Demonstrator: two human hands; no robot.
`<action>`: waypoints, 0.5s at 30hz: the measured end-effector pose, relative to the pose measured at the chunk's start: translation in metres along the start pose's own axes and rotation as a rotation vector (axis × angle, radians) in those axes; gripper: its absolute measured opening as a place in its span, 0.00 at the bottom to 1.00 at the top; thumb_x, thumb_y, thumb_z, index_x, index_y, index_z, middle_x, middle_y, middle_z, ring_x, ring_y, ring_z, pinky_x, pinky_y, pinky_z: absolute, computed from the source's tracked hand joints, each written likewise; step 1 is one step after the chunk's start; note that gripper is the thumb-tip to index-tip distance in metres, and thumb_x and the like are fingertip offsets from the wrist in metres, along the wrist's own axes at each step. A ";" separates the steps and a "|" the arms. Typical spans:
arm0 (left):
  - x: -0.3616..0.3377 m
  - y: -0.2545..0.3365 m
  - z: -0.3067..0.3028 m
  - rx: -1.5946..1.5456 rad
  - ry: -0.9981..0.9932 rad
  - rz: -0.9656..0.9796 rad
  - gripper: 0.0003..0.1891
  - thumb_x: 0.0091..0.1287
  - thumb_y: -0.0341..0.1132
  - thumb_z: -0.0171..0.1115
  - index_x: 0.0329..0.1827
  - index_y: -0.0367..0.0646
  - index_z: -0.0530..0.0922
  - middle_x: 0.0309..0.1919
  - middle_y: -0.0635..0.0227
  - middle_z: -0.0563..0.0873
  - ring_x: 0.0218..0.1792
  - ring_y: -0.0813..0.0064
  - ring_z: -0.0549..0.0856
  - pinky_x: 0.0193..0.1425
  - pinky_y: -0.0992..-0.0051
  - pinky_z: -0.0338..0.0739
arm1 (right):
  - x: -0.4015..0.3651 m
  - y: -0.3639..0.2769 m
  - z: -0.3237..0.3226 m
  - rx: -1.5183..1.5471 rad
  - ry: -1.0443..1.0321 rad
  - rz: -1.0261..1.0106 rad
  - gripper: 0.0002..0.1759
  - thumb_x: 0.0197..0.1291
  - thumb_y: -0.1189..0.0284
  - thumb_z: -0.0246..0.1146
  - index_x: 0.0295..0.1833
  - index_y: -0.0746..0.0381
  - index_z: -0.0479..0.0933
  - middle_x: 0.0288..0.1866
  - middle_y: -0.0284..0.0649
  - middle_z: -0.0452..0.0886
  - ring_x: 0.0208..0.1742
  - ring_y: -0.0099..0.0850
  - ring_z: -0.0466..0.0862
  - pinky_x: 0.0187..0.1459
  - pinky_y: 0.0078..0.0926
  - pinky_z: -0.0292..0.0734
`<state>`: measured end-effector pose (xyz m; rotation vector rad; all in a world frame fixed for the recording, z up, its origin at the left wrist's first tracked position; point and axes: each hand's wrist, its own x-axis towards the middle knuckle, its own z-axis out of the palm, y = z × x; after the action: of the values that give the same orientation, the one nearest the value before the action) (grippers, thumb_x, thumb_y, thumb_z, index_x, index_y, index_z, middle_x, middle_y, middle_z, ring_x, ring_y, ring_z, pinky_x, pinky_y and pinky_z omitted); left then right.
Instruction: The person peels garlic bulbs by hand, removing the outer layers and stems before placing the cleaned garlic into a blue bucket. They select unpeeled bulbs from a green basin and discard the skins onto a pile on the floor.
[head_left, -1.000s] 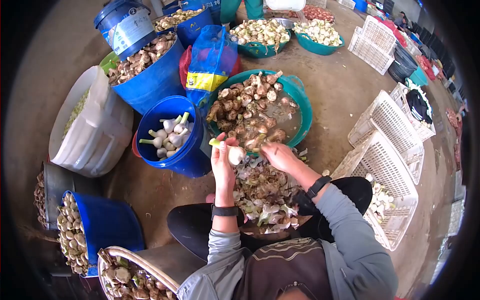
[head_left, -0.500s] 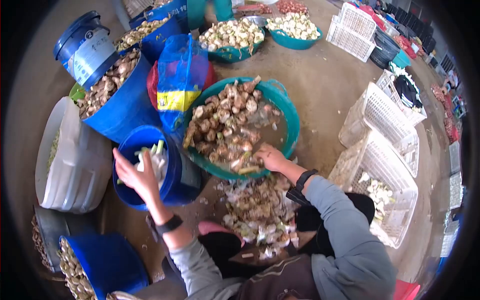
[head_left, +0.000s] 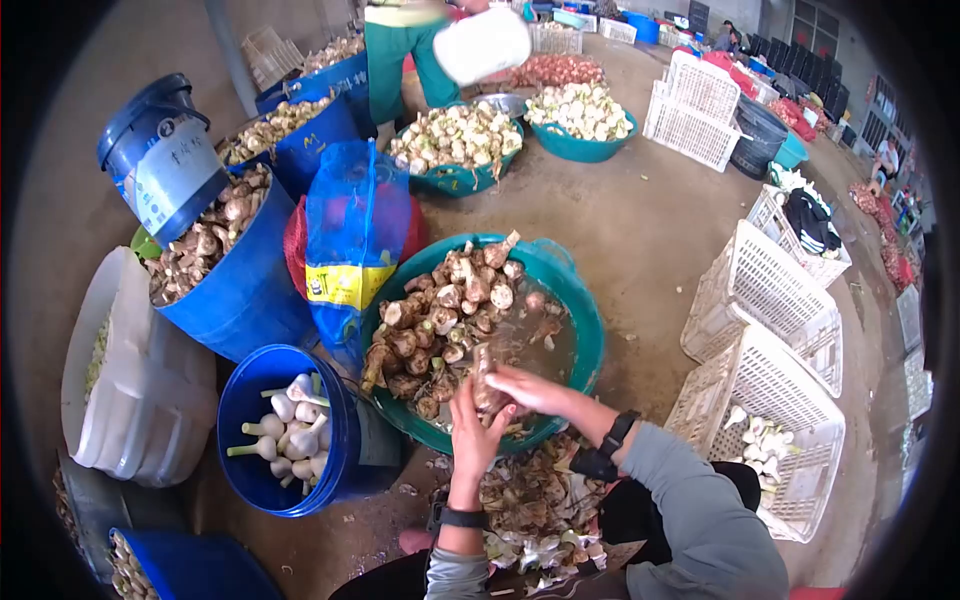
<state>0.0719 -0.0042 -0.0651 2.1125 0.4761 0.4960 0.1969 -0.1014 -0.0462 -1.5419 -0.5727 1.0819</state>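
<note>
Over the near rim of the green basin [head_left: 588,385], my left hand [head_left: 474,435] and my right hand [head_left: 528,390] meet around a brown, unpeeled garlic bulb [head_left: 486,370] with its stem on. Both hands are closed on it, and fingers hide part of it. Muddy garlic bulbs [head_left: 440,320] are heaped in the basin, with murky water on its right side. Left of my hands, a blue bucket [head_left: 232,420] holds several white peeled garlic bulbs [head_left: 295,430]. Beneath my arms lies a pile of peeled-off skins [head_left: 545,505].
White plastic crates [head_left: 835,440] stand at the right, one with white bulbs inside. Blue barrels [head_left: 245,310] and a translucent jug [head_left: 150,400] crowd the left. Beyond are basins of pale bulbs [head_left: 455,140]. A person in green trousers [head_left: 385,75] stands there beside a white container [head_left: 482,45].
My left hand has moved from above the blue bucket to the basin. My right hand has lifted a garlic bulb, and both hands now hold it. The view has tilted upward.
</note>
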 end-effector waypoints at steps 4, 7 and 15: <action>-0.017 0.034 -0.033 0.185 0.125 0.083 0.40 0.45 0.40 0.75 0.62 0.43 0.65 0.50 0.54 0.72 0.51 0.54 0.75 0.54 0.63 0.73 | 0.009 0.016 0.025 -0.241 -0.024 -0.189 0.21 0.71 0.62 0.44 0.60 0.64 0.65 0.55 0.40 0.72 0.53 0.26 0.72 0.54 0.27 0.69; -0.042 0.052 -0.052 0.345 0.229 0.166 0.39 0.42 0.40 0.76 0.60 0.45 0.68 0.47 0.57 0.72 0.48 0.56 0.76 0.52 0.63 0.74 | -0.012 -0.008 0.048 -0.469 0.021 -0.183 0.17 0.68 0.65 0.44 0.52 0.66 0.68 0.45 0.44 0.76 0.45 0.27 0.74 0.47 0.29 0.70; -0.074 0.108 -0.081 -0.037 0.237 0.269 0.35 0.48 0.36 0.72 0.60 0.42 0.67 0.48 0.58 0.75 0.47 0.60 0.77 0.52 0.67 0.74 | -0.112 -0.101 0.061 -0.852 0.173 -0.530 0.11 0.62 0.68 0.50 0.41 0.65 0.72 0.28 0.46 0.81 0.26 0.34 0.83 0.30 0.36 0.77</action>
<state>-0.0160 -0.0434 0.0550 2.1021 0.3126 0.9094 0.1116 -0.1354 0.0877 -1.9956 -1.3394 0.2756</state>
